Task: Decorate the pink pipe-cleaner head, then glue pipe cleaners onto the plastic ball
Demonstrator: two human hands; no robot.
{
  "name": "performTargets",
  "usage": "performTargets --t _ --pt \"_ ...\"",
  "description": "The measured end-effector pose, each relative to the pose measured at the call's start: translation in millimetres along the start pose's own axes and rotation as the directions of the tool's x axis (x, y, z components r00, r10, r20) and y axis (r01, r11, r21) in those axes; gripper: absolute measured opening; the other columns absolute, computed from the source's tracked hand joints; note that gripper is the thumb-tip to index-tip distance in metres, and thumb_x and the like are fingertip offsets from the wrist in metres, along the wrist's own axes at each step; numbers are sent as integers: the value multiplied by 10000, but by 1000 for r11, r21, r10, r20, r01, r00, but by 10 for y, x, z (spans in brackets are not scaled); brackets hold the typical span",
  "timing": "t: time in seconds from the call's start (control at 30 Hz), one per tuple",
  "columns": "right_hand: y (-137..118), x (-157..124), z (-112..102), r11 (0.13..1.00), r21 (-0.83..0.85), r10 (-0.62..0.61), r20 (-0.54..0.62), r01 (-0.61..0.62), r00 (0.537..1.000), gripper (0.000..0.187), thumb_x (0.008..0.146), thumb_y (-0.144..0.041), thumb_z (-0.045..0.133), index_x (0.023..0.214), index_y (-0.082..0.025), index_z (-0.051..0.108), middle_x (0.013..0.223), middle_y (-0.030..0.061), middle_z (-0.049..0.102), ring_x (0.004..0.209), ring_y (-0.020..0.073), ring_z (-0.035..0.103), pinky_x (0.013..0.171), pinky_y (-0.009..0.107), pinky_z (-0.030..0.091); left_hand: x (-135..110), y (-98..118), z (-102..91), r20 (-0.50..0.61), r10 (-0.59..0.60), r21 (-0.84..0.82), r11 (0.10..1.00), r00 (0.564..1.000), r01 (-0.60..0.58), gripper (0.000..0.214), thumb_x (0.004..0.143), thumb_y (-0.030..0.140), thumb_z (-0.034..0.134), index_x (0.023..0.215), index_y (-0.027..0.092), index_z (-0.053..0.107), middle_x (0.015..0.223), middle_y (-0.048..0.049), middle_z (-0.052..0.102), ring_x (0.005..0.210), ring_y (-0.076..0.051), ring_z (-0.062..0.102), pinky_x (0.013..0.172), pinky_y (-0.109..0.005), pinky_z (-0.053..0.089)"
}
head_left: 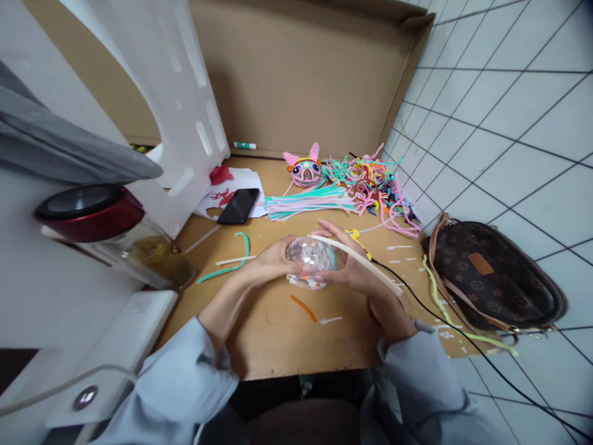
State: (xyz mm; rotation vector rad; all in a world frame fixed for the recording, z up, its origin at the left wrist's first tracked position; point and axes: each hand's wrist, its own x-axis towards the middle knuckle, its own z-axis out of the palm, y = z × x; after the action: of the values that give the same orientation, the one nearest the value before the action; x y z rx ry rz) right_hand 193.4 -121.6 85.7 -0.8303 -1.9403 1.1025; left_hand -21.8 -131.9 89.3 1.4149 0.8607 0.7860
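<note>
Between both hands, above the middle of the table, is a clear rounded plastic piece (306, 252), like the end of a bottle, with white, teal and orange bits on its lower side. My left hand (272, 259) wraps its left side, thumb across the front. My right hand (354, 269) grips its right side, also thumb to the front. A cream pipe cleaner (356, 256) runs from the top of the plastic piece over my right hand to the wrist. Just beyond that hand lies a yellow glue gun (353, 235), partly hidden, its black cord (430, 306) trailing right.
Pink and teal pipe cleaners (310, 203) and a tangled heap (375, 182) lie behind, beside a pink-eared animal figure (306, 171). A phone (239, 206) rests on paper. A glass jar (152, 250) stands left, a brown handbag (493, 272) right. An orange pipe cleaner piece (303, 308) lies in front.
</note>
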Motion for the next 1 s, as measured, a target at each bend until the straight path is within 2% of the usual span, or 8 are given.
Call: performTargets --t 0.1,0.17,0.27,0.33,0.4,0.5,0.67,1.0 --pt "8 2 -1 1000 13 7 3 -7 1000 1049 612 -438 907 1513 -247 406 1373 107 602 1259 280 589 1087 421 468 1 -10 8 -23 -20 -16 1000 1000 19 657 551 545 851 1019 134 645 909 -56 667 857 -212 610 805 -312 483" --pt "20 5 0 999 37 30 12 -30 999 1052 612 -441 907 1514 -246 402 1382 110 593 1250 284 592 1093 433 463 3 -26 14 -85 -30 -33 999 996 27 786 512 532 872 1134 139 598 1082 -98 667 1000 -255 618 907 -345 478" --pt "35 11 3 997 70 42 17 -43 999 1056 613 -447 908 1515 -242 398 1390 115 580 1257 289 582 1096 438 460 8 -59 21 -163 -53 -44 998 985 46 1035 478 481 896 1355 166 446 1329 -150 580 1177 -299 579 999 -389 455" --pt "33 14 5 996 78 47 22 -49 999 1048 620 -457 904 1514 -241 400 1389 118 577 1264 291 574 1093 436 462 9 -76 24 -154 -53 -43 998 987 47 1097 506 456 886 1431 191 359 1320 -149 588 1166 -298 589 979 -402 469" --pt "23 16 6 995 80 55 22 -56 998 1050 619 -468 903 1513 -240 402 1386 120 577 1265 296 572 1089 436 464 6 -77 30 -134 -35 -37 999 990 30 1059 540 440 870 1431 201 350 1248 -128 626 1115 -285 609 941 -391 484" --pt "7 16 5 995 86 57 15 -59 998 1065 611 -468 905 1519 -241 397 1396 123 574 1261 299 578 1091 438 463 1 -60 44 -147 -13 -17 1000 989 11 933 554 426 860 1344 198 420 1175 -94 644 1059 -258 619 913 -360 486" --pt "7 12 3 996 73 59 5 -59 998 1068 600 -452 914 1518 -250 408 1411 115 575 1263 301 583 1099 440 458 4 -56 48 -145 11 -26 1000 989 -15 789 555 424 860 1217 203 490 1111 -61 651 1045 -249 614 905 -350 480" --pt "17 3 18 991 108 75 3 -75 997 1062 614 -428 911 1525 -245 397 1421 117 581 1295 303 578 1120 439 451 -3 -56 35 -115 18 -35 999 993 -22 766 566 428 862 1194 210 482 1109 -54 636 995 -223 609 873 -322 478"
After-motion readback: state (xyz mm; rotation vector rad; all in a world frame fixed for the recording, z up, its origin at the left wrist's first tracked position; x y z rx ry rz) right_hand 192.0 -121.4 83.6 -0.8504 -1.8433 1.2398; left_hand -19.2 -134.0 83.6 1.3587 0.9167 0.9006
